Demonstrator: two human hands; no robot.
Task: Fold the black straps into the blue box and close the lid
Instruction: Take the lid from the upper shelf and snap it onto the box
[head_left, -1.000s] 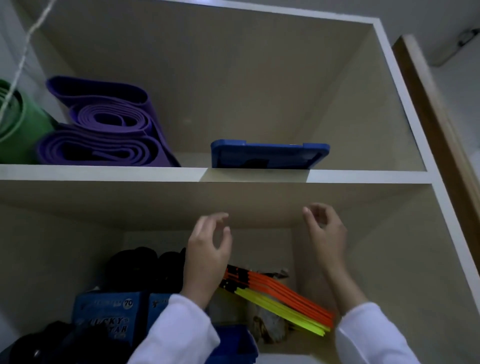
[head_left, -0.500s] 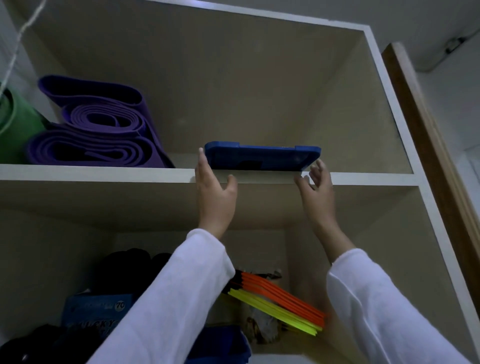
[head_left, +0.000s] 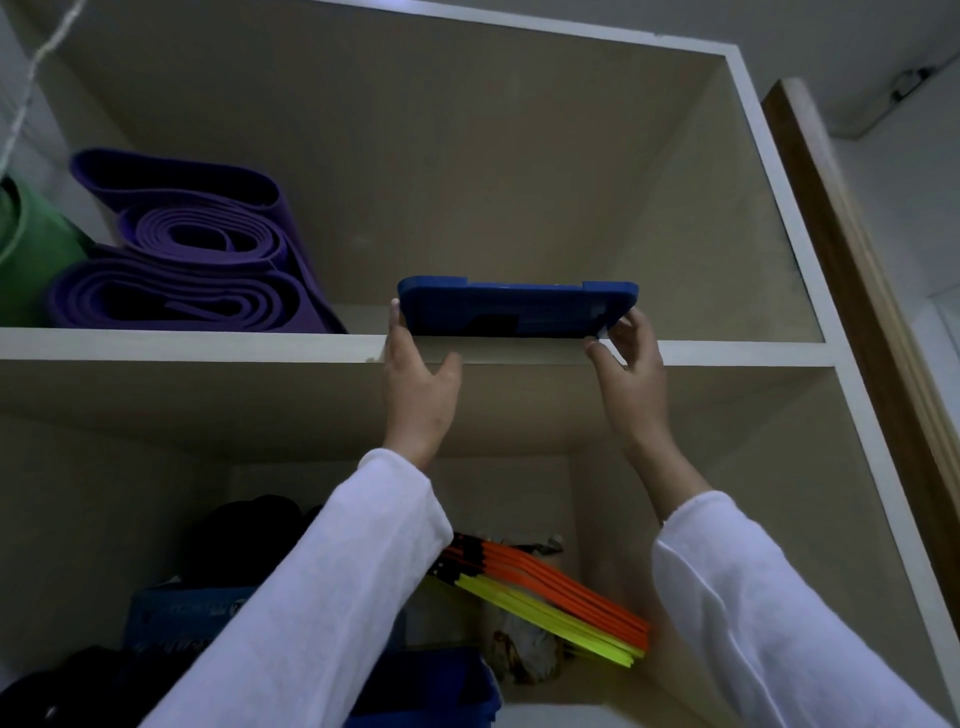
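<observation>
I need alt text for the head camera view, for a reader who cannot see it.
Two hands in white sleeves reach up to a flat blue plastic box on the upper cupboard shelf: left hand at its left end, right hand at its right corner. Rolled purple mats lie to the left.

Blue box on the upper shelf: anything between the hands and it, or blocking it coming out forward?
Nothing visible. The left hand and right hand already touch the ends of the blue box; purple mats lie well aside.
</observation>
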